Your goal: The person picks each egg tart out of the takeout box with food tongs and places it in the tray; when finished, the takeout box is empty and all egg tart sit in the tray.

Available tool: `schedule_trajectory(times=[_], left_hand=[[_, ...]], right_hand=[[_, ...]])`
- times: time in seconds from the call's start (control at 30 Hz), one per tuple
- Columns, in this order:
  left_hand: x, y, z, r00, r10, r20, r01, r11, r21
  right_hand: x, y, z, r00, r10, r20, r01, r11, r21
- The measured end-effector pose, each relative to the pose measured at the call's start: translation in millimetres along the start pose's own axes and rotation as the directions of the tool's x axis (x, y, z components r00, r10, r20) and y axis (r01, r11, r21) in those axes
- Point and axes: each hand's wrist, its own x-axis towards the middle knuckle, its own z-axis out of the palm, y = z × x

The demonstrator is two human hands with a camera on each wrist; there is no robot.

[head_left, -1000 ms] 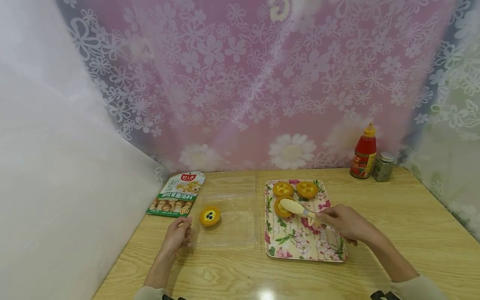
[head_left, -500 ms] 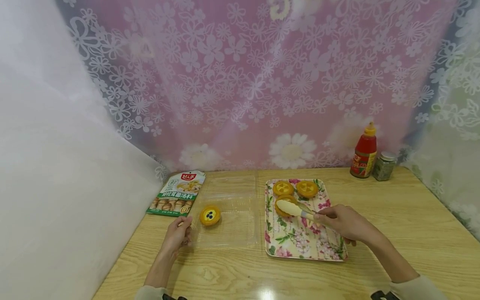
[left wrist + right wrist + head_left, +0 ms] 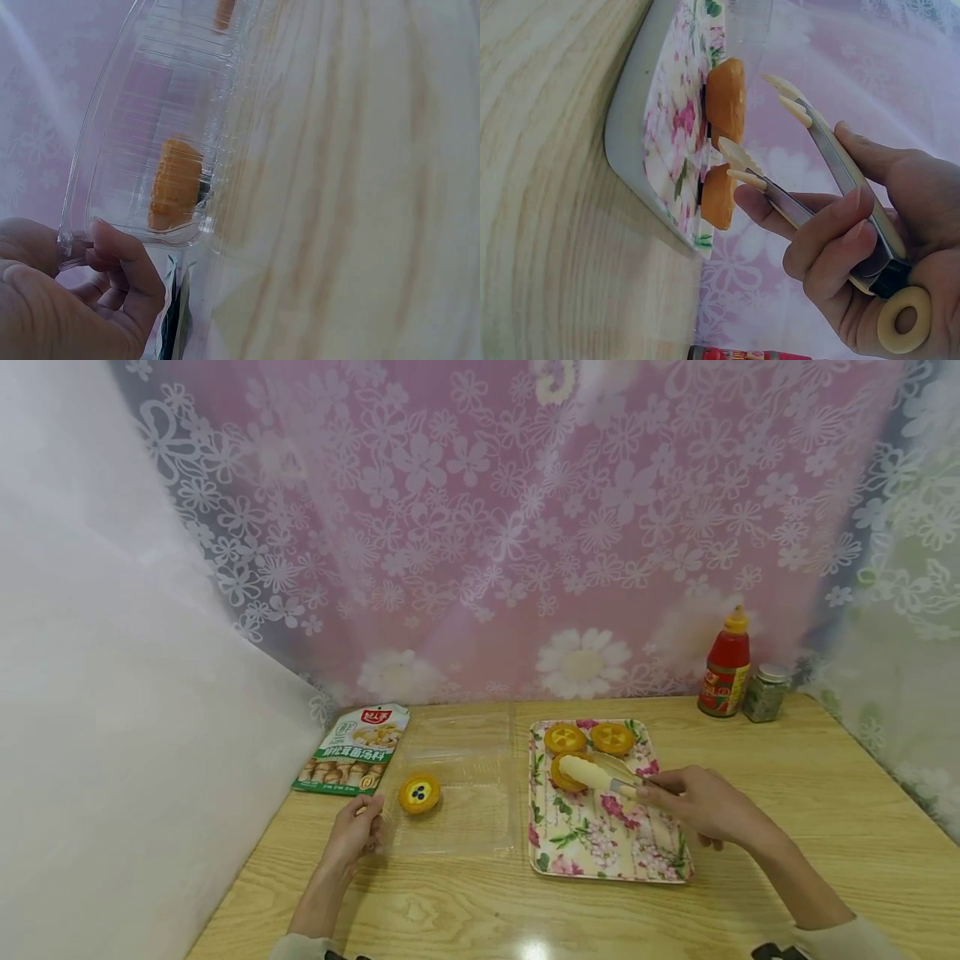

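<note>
My left hand (image 3: 352, 833) pinches the near left rim of a clear plastic clamshell container (image 3: 476, 814), whose lid lies folded back. One egg tart (image 3: 419, 793) with dark berries on top sits inside at the left. My right hand (image 3: 701, 810) holds tongs (image 3: 847, 180) with cream-coloured tips. In the right wrist view the tongs' arms stand apart with nothing between them. From the head, the tips hover over the front tart (image 3: 568, 786) and partly cover it. Two more tarts, a left one (image 3: 565, 739) and a right one (image 3: 612, 739), lie behind on the floral tray (image 3: 577, 843).
Left of the container lies a green and white food packet (image 3: 356, 750). At the back right stand a red sauce bottle (image 3: 726, 668) and a small glass jar (image 3: 766, 695). A floral curtain (image 3: 465, 568) hangs behind the wooden table (image 3: 465, 910).
The tongs' arms look further spread than half a second ago, and my right hand has shifted slightly to the right. My left hand, the container and the tarts stay where they were.
</note>
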Motion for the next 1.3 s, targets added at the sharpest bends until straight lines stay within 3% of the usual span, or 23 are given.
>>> schedule_trajectory(times=[0.3,0.6,0.83,1.0,1.3], left_hand=[[-0.7,-2.3,-1.2,1.000,-0.002,0.002,0.002,1.000,-0.006],[-0.9,-0.5,-2.3,1.000,0.002,0.009,-0.002,1.000,-0.016],[1.1,1.4,-3.4,1.000,0.013,0.009,-0.013,1.000,-0.014],[0.5,1.8,-3.6,1.000,0.016,0.009,-0.016,1.000,-0.006],[-0.4,3.3,0.0,1.000,0.000,0.002,0.000,1.000,-0.008]], right_hand=[[-6,-7,-7,0.997,-0.053,-0.050,0.051,0.998,-0.026],[-6,-24,1,0.992,-0.114,-0.060,0.111,0.992,-0.061],[1,-41,19,0.975,-0.219,-0.045,0.215,0.974,-0.076],[8,-57,38,0.977,-0.211,-0.018,0.210,0.977,-0.045],[24,-80,75,0.971,-0.239,0.008,0.237,0.958,-0.161]])
